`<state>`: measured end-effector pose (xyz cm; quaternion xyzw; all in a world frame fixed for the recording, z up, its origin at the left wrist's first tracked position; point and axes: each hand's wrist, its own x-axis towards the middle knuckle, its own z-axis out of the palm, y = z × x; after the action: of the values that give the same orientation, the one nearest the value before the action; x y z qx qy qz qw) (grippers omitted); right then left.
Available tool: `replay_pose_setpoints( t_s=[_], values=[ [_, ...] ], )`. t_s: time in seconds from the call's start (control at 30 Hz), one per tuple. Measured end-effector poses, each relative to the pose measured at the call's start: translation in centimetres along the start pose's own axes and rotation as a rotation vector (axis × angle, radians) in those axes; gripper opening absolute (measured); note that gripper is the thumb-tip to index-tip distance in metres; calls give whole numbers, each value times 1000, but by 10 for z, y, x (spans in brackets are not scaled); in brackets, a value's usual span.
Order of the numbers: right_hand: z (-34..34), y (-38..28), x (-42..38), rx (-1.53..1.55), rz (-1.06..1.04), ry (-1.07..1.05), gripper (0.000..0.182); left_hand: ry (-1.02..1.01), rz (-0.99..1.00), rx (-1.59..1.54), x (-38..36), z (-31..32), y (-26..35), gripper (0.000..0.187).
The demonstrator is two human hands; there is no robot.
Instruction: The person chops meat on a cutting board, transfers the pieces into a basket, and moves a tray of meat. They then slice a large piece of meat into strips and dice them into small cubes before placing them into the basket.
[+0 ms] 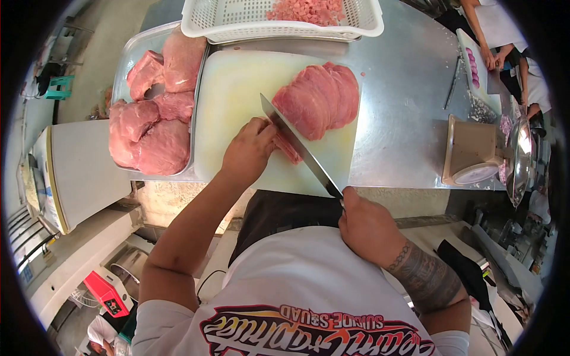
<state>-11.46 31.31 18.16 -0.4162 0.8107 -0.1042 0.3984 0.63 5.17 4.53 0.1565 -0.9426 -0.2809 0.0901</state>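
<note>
My right hand (371,228) is closed round the handle of a long kitchen knife (304,153), whose blade slants up and left across the white cutting board (228,77). Under the blade and beside it lie narrow meat strips (287,148). My left hand (249,148) has its fingers bent and pressed onto the strips' upper end, close to the blade. Part of the strips is hidden by the fingers and the knife. Several overlapping slices of raw meat (314,102) lie on the board just beyond the blade.
A metal tray (199,77) of large raw meat chunks stands left of the board. Behind it is a white perforated basket (237,26) holding diced meat. To the right are a brown scale (472,148) and a metal bowl (520,160). Other people work at the far right.
</note>
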Motion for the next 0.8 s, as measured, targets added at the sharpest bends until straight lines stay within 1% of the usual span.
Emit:
replay_pose_setpoints(
  t_s=[0.2, 0.3, 0.4, 0.5, 0.57, 0.6, 0.7, 0.8],
  values=[
    [12, 1, 31, -7, 1, -43, 26, 16, 24, 10, 0, 3, -2, 32],
    [17, -5, 42, -50, -11, -4, 29, -42, 1, 15, 0, 2, -2, 34],
    [27, -7, 59, -90, -61, 37, 26, -28, 9, 6, 0, 3, -3, 33],
    [56, -3, 84, -148, -72, 110, 21, -9, 35, 29, -3, 7, -7, 41],
    [60, -8, 98, -103, -115, 212, 19, 17, -2, 17, -5, 10, -10, 39],
    [63, -11, 100, -77, -134, 260, 18, 25, -21, 11, -8, 11, -9, 37],
    [59, -19, 100, -115, -85, 201, 19, 7, -56, 3, -11, 9, -7, 37],
    [36, -21, 77, -1, -97, 238, 21, 28, 59, 101, -4, -1, -5, 37]
  ],
)
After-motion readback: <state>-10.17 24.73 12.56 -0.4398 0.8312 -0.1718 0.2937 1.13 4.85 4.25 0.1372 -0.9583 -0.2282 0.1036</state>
